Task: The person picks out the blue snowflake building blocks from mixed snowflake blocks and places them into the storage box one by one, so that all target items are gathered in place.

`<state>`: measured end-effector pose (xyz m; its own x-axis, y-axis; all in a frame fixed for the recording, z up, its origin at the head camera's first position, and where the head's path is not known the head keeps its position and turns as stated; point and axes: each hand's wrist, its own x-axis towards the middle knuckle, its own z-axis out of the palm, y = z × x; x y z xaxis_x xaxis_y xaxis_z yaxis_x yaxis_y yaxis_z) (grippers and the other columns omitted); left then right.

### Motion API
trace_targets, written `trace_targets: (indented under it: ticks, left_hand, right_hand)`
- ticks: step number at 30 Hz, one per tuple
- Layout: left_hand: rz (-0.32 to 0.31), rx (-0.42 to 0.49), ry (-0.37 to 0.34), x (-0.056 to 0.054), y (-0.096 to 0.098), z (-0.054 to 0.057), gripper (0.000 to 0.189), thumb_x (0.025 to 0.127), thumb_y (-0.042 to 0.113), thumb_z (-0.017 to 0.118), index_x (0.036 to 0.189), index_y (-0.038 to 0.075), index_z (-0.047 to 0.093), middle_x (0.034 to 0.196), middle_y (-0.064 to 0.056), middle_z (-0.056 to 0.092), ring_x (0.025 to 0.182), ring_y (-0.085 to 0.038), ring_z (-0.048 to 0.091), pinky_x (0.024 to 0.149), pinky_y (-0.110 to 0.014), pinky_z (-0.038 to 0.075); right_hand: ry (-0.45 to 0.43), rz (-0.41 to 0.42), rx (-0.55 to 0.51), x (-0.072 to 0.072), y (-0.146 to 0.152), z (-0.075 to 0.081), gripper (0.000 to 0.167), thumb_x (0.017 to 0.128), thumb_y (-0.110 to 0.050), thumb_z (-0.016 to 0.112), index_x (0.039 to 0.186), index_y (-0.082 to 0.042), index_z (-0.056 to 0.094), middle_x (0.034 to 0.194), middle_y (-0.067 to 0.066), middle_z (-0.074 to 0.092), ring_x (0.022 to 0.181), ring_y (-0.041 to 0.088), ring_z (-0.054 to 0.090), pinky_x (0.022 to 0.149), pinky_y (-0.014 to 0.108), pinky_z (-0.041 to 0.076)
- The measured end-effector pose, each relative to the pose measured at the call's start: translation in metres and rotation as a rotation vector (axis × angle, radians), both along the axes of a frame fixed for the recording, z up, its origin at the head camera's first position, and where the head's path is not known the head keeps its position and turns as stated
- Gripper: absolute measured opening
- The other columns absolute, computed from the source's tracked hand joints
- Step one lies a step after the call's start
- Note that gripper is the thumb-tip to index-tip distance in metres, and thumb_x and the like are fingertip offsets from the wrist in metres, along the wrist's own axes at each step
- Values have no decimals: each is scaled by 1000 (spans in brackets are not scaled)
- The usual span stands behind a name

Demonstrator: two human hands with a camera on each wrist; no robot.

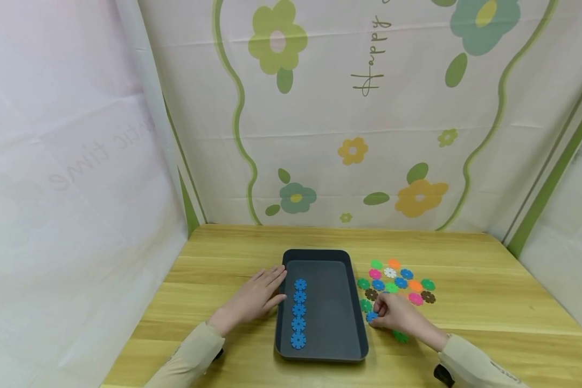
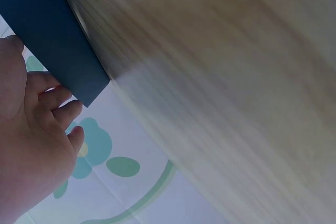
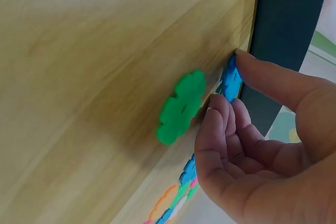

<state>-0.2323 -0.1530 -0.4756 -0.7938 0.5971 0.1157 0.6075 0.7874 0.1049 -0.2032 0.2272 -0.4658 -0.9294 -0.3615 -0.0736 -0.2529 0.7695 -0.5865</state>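
A dark grey tray (image 1: 327, 312) lies on the table, with a column of several blue flower-shaped discs (image 1: 298, 310) along its left side. My left hand (image 1: 254, 295) rests on the tray's left rim, fingers extended; in the left wrist view its fingertips touch the tray's outer wall (image 2: 58, 40). To the right of the tray, my right hand (image 1: 397, 313) pinches a blue flower-shaped disc (image 3: 231, 78) between thumb and fingers, close over the tabletop. A green disc (image 3: 181, 107) lies beside that hand.
Loose flower discs in green, orange, pink, white, brown and blue spread right of the tray, among them a white one (image 1: 390, 272) and a brown one (image 1: 428, 297). The wooden table (image 1: 233, 242) ends at a floral cloth backdrop (image 1: 320, 108), with cloth sides left and right.
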Motion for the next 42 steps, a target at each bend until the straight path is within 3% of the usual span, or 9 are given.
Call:
trace_targets:
  ticks: [8, 16, 24, 33, 42]
  left_hand:
    - [-3, 7, -6, 1, 0, 1, 64, 105, 45, 43, 155, 7, 34, 163, -8, 32, 151, -26, 32, 124, -48, 27]
    - [-5, 12, -5, 0, -1, 0, 64, 105, 45, 43, 155, 6, 34, 163, -8, 32, 151, -27, 32, 124, -49, 28]
    - [-4, 6, -7, 0, -1, 0, 64, 105, 46, 43, 155, 7, 33, 163, -8, 32, 151, -26, 32, 124, -49, 27]
    - [-3, 7, -8, -1, 0, -1, 65, 105, 46, 42, 156, 8, 32, 164, -6, 30, 152, -25, 31, 125, -48, 26]
    - [0, -5, 6, -2, -1, -2, 65, 105, 48, 40, 156, 8, 32, 164, -6, 30, 152, -25, 31, 125, -47, 26]
  right_hand:
    - [6, 26, -30, 0, 4, 1, 30, 75, -9, 84, 85, -5, 56, 76, 0, 58, 65, 4, 49, 57, 19, 44]
    - [-29, 93, -110, -1, 19, 8, 11, 86, 1, 69, 87, -3, 59, 80, 3, 61, 69, 4, 54, 57, 19, 48]
    - [-59, 89, -174, -4, 23, 31, 7, 91, -4, 65, 94, 0, 61, 83, 7, 63, 67, 15, 64, 59, 31, 59]
    - [-86, 187, -240, -6, -5, 50, 8, 93, -5, 65, 97, 1, 62, 87, 9, 64, 71, 18, 67, 65, 36, 62]
    - [-158, 289, -218, -1, -51, 45, 5, 91, -3, 67, 90, -1, 62, 79, 7, 65, 66, 17, 67, 62, 33, 61]
